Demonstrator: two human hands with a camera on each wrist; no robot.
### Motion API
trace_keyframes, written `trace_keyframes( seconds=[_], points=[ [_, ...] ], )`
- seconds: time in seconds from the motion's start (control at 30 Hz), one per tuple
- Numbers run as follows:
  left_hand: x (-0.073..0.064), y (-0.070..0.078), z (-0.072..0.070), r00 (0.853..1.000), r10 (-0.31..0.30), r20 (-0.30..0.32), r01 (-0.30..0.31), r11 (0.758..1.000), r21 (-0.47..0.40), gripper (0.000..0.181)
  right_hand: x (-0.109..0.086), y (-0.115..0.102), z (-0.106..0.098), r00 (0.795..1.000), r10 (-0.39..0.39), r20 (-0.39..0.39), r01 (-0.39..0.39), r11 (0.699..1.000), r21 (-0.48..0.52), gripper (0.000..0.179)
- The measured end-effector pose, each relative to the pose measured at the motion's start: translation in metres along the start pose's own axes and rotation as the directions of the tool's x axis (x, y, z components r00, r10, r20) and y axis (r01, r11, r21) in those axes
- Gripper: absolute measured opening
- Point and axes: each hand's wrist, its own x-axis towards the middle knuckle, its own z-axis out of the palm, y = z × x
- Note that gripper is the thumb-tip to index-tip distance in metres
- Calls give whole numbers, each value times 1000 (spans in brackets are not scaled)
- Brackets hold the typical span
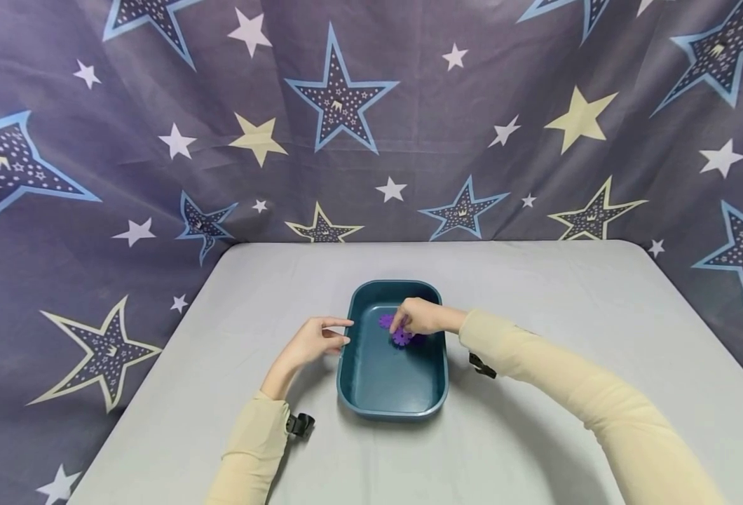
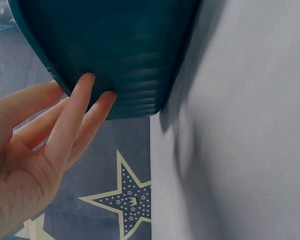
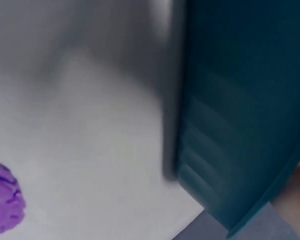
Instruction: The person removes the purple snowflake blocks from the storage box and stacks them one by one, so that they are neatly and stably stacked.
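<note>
A deep teal basin (image 1: 393, 412) with rounded corners sits on the table. My left hand (image 1: 313, 341) is at its left side, with fairly straight fingers touching the outer wall near the rim. In the left wrist view, two fingertips (image 2: 87, 77) lie against that teal wall. My right hand (image 1: 418, 317) reaches over the right rim into the basin, fingers bent down and pinching among small purple flower-shaped pieces (image 1: 401, 339). The hand partly covers them. In the right wrist view, the basin's outer wall (image 3: 230, 125) hides most of this hand.
Another purple piece (image 3: 5, 202), round with a notched edge, lies on the table outside the basin in the right wrist view. A pale grey cloth (image 1: 270, 294) covers the table. Behind it hangs a dark star-patterned curtain (image 1: 409, 154).
</note>
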Motion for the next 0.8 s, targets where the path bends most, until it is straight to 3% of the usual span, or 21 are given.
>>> trace_keyframes(
  seconds=[0.47,0.8],
  points=[
    [-1,-1,0,1000,0,0,0,1000,1,36,-22,-5,-15,992,-89,-89,95,993,68,24],
    [0,0,0,1000,6,0,-6,1000,11,36,-33,0,-21,988,-88,-124,104,986,128,22]
  ],
)
